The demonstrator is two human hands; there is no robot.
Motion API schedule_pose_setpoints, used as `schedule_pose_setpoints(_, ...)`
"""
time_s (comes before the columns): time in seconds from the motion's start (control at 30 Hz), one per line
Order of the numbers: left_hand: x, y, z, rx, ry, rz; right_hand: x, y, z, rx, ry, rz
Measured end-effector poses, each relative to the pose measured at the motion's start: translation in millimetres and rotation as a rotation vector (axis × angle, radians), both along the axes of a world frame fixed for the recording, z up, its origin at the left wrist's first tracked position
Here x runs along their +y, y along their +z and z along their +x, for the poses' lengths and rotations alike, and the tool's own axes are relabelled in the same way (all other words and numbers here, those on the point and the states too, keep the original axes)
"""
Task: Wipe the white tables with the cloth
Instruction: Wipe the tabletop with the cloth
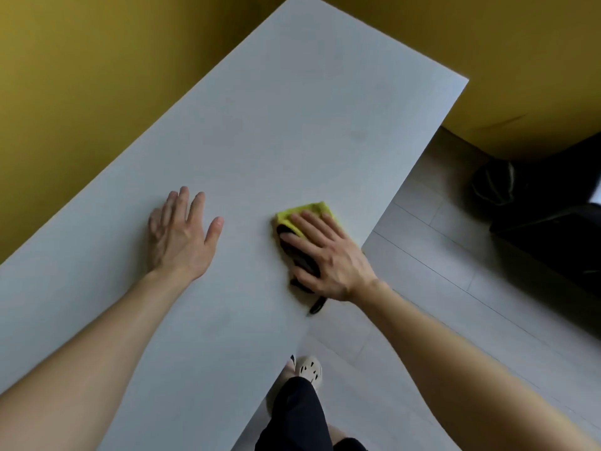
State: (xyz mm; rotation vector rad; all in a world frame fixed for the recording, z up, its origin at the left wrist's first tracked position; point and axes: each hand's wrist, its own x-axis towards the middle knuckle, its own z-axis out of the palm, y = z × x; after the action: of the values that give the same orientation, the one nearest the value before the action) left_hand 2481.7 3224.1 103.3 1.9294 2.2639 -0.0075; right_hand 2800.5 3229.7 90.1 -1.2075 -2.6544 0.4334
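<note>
The yellow and dark cloth (300, 237) lies flat on the white worktop (276, 125), near its right edge. The right hand (325, 258) presses down on it, grip spread flat, fingers apart over the fabric. The left hand (180, 236) rests palm-down on bare worktop, well apart, fingers splayed. Yellow walls (81, 76) stand beyond.

Yellow wall (97, 76), grey plank floor (455, 304), a cream perforated shoe (309, 369), perhaps a dark bag (494, 183).
</note>
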Motion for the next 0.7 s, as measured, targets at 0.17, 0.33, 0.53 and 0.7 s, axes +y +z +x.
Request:
schedule_pose_setpoints(0.17,21.8,-18.5,-21.6,-0.011,-0.025,0.104,52.3,4.4,1.6,-0.081,-0.539,0.044)
schedule_pose_setpoints(0.33,29.9,-28.6,-32.0,0.022,0.021,0.151,-20.5,8.4,-52.9,-0.039,0.175,-0.062)
schedule_pose_setpoints(0.53,24.7,-32.1,-29.1,-0.007,0.049,0.241,107.7,8.8,-6.5,-0.109,0.363,-0.047)
schedule_pose_setpoints(0.7,24.6,-34.0,-29.3,-0.023,0.042,0.251,132.5,7.9,-32.4,-0.092,-0.345,0.065)
